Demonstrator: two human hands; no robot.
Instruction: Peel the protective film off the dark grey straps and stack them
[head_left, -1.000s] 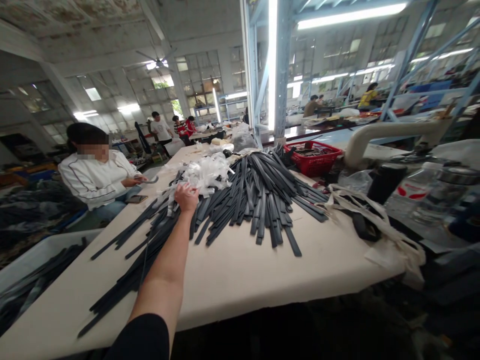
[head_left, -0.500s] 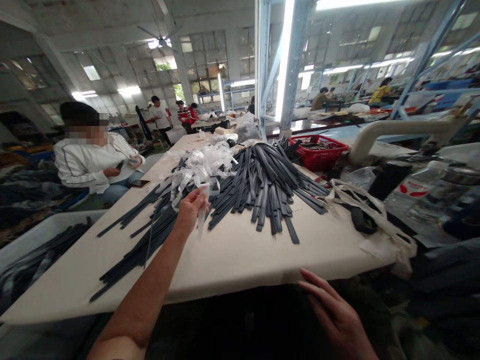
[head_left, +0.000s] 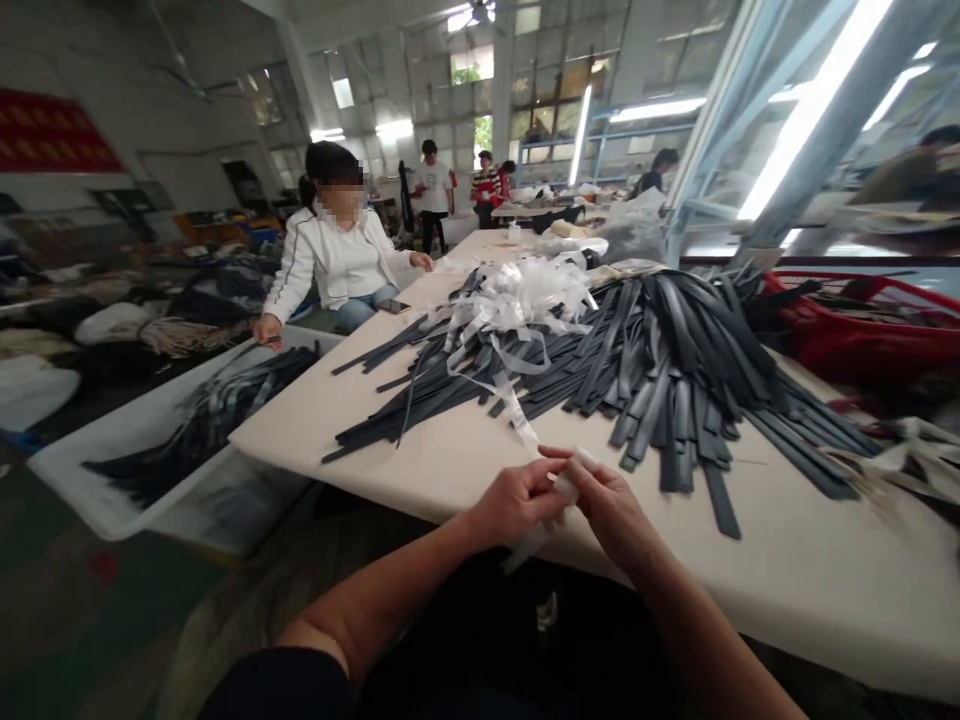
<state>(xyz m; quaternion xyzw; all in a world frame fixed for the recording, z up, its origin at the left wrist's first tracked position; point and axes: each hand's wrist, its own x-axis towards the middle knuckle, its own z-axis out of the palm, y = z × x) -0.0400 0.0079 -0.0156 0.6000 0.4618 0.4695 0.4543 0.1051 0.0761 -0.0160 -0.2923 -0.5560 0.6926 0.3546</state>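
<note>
My left hand [head_left: 519,502] is closed on a translucent white strip [head_left: 519,415], which runs up toward a tangled heap of white ribbon [head_left: 525,295]. Right beside it, my right hand [head_left: 600,498] pinches the same strip, the two hands meeting over the table's front edge. A short end of the strip hangs below my left hand. Many flat dark grey strips [head_left: 679,400] lie fanned out on the beige table [head_left: 450,470], beyond my hands and partly under the white heap.
Across the table's left side sits a person in white [head_left: 337,260], one hand at a white bin [head_left: 172,530] of dark strips. A phone [head_left: 393,306] lies near the far-left edge. At the right stand a red basket [head_left: 847,340] and a blue metal post [head_left: 817,130].
The view has swung left. My left hand has come back to the near edge with the white strip, and my right hand has risen to join it and taken hold. The seated person's arms have spread apart.
</note>
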